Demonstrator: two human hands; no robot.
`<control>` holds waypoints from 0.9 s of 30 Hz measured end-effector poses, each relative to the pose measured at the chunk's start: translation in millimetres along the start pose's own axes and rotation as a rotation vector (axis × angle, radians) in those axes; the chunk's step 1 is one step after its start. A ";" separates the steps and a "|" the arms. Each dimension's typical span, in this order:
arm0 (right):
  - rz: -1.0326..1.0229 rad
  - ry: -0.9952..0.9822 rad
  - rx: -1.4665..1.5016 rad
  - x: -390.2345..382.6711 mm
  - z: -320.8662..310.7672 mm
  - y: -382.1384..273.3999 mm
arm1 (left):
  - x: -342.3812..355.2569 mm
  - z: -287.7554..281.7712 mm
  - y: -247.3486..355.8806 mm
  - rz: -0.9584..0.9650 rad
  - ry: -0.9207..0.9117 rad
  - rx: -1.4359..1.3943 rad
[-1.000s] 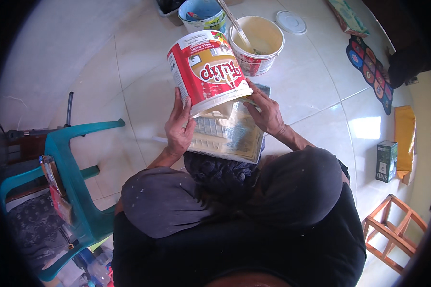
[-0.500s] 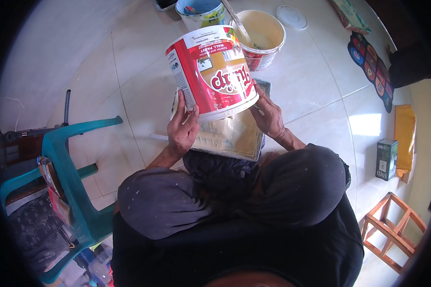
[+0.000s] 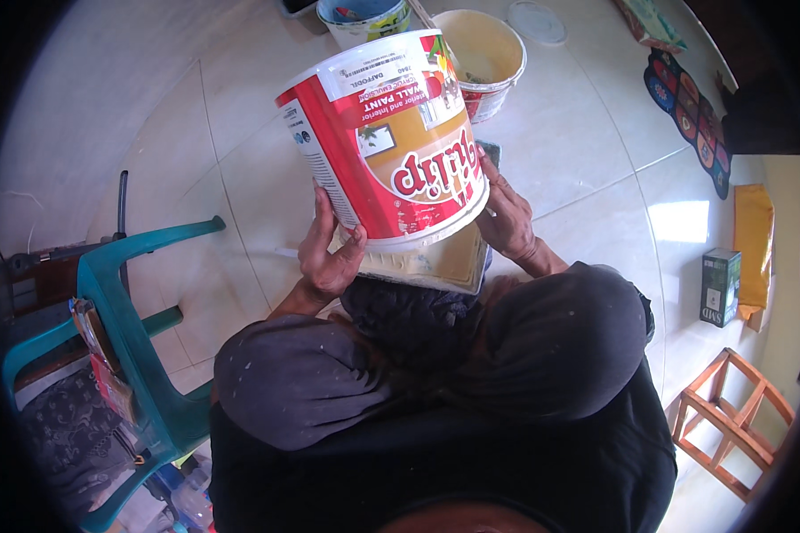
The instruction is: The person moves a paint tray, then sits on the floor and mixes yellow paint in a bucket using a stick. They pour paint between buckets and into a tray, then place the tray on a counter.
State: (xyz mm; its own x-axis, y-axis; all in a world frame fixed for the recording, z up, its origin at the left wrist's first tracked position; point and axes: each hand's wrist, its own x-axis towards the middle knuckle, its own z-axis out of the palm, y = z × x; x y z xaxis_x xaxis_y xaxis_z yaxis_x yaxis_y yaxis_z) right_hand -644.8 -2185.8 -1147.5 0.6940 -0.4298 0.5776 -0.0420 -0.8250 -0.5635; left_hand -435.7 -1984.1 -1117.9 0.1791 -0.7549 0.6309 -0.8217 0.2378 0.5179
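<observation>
Between my two hands I hold a red, white and orange paint bucket [image 3: 384, 147], tilted, with its printed label upside down in view. My left hand [image 3: 329, 244] is closed against the bucket's lower left side, thumb and fingers pressed to it. My right hand [image 3: 509, 218] grips its lower right edge. Cream paint smears show along the bucket's lower rim; its inside is hidden. Below the bucket lies a paint tray [image 3: 458, 266] coated in cream paint, partly covered by the bucket. Dark cloth [image 3: 413, 315] sits between the tray and my crossed legs.
Beyond the bucket stand a cream-smeared bucket [image 3: 507, 67] with a stick leaning in it and a blue-lined bucket [image 3: 364, 34]. A round white lid [image 3: 537, 23] lies by them. At left is a green plastic chair [image 3: 120, 311]; at right, a dark green box [image 3: 720, 286] and wooden frame [image 3: 729, 426].
The held bucket has come up closer to me and looks larger, tilted a little more to the left. Both hands have kept their hold, and more of the tray is covered.
</observation>
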 end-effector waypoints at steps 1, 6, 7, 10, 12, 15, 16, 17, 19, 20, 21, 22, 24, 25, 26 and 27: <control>-0.013 0.003 -0.004 0.5 -1.2 -0.6 | 0.0 -1.3 0.0 0.017 -0.002 0.006; -0.028 0.025 -0.013 7.5 -3.4 -5.2 | 2.9 -4.7 3.8 -0.037 -0.003 -0.035; -0.040 0.031 -0.019 10.5 -3.8 -5.7 | 3.2 -4.3 4.3 -0.055 0.007 -0.045; -0.034 0.009 0.009 19.9 -4.7 -7.7 | 0.3 0.9 -2.6 -0.020 0.053 -0.033; -0.041 0.001 0.023 24.3 -1.8 -4.4 | 2.4 -3.5 -8.1 0.078 0.054 0.020; -0.027 -0.030 0.040 29.3 -2.5 -4.2 | 5.7 -3.8 -5.6 0.066 0.068 0.029; -0.023 -0.040 0.045 30.2 -2.9 -3.9 | 5.6 -3.3 -5.4 0.053 0.066 0.037; -0.022 -0.051 0.050 31.1 -3.5 -3.9 | 5.1 -3.1 -5.1 0.041 0.066 0.046; -0.008 -0.070 0.061 31.8 -4.7 -4.3 | 3.0 -2.2 -6.2 0.022 0.063 0.068; -0.002 -0.080 0.067 32.5 -5.2 -4.5 | 2.0 -2.2 -7.3 0.016 0.060 0.081; -0.004 -0.080 0.067 33.1 -5.1 -4.3 | 1.8 -2.5 -7.8 0.009 0.058 0.094; -0.006 -0.080 0.067 33.6 -4.8 -4.0 | 2.2 -2.9 -7.6 0.005 0.058 0.082; -0.001 -0.088 0.067 34.3 -4.3 -4.6 | 2.8 -3.1 -6.6 -0.005 0.060 0.058; 0.006 -0.093 0.067 35.0 -4.2 -5.5 | 3.0 -3.6 -6.2 -0.010 0.059 0.058; 0.012 -0.099 0.069 35.6 -3.8 -6.2 | 3.0 -4.7 -5.6 -0.015 0.058 0.059; 0.012 -0.103 0.077 36.4 -3.2 -6.2 | 3.0 -6.0 -5.1 -0.021 0.056 0.061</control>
State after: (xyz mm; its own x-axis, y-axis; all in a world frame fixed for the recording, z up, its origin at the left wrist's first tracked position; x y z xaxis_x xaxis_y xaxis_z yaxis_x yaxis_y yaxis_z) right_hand -621.5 -2197.5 -1121.1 0.7644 -0.3964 0.5085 0.0014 -0.7877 -0.6161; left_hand -427.6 -1983.9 -1115.2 0.2251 -0.7233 0.6529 -0.8487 0.1835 0.4960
